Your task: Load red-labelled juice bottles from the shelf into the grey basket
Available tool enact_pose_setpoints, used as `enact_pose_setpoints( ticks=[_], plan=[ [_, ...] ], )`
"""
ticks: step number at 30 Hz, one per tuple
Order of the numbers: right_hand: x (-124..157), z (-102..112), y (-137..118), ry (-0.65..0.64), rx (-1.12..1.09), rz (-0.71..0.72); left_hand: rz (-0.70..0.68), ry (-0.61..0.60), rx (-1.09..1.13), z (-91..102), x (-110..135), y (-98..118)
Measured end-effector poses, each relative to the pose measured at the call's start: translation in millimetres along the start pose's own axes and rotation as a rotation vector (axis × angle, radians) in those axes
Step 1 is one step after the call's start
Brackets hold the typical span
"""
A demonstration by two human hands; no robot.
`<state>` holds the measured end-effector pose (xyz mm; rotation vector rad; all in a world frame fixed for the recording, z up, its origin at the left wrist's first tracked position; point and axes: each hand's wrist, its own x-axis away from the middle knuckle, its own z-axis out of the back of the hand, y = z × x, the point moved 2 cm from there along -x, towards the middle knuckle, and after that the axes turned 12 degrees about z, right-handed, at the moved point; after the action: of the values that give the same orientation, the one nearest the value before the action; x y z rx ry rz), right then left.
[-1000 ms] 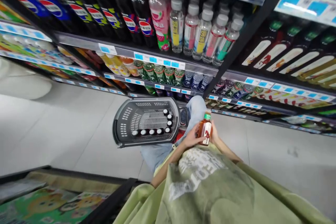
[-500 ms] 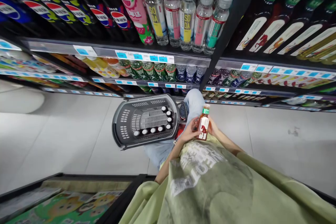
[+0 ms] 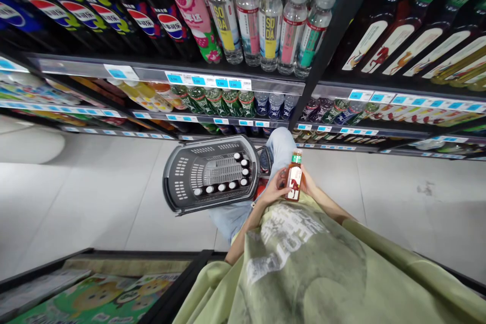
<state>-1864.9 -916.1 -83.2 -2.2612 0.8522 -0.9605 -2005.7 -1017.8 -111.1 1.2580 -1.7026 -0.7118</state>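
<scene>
Head view, bottle (image 3: 294,178) clasped between left hand (image 3: 275,191), right hand (image 3: 308,183) (cap above grip)

Soda bottles (image 3: 271,23) on shelf (image 3: 72,67) (price-tagged)

A small bottle (image 3: 294,176) of reddish-amber drink, closed by a green cap. Its white label carries a red figure and faces the camera. The bottle stands nearly upright, with the cap tipped slightly away from the body. It is clasped at its lower half between the left hand (image 3: 274,190) and the right hand (image 3: 308,182), so the cap and shoulder are bare. It sits just right of the grey basket (image 3: 212,174), beside the basket's right rim and apart from it.
</scene>
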Motion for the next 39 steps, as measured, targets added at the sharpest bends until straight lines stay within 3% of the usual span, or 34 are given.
enact_pose_setpoints(
  ticks=[21,30,39],
  plan=[
    [0,3,1,-0.035,0.013,0.021,-0.017,-0.027,0.037,1.7,-1,-2],
    [-2,10,5,0.017,0.036,0.045,-0.012,-0.007,0.029,0.6,-1,-1],
    [1,13,13,0.064,0.090,0.120,-0.030,0.021,-0.180,-9.4,7,18]
  ],
)
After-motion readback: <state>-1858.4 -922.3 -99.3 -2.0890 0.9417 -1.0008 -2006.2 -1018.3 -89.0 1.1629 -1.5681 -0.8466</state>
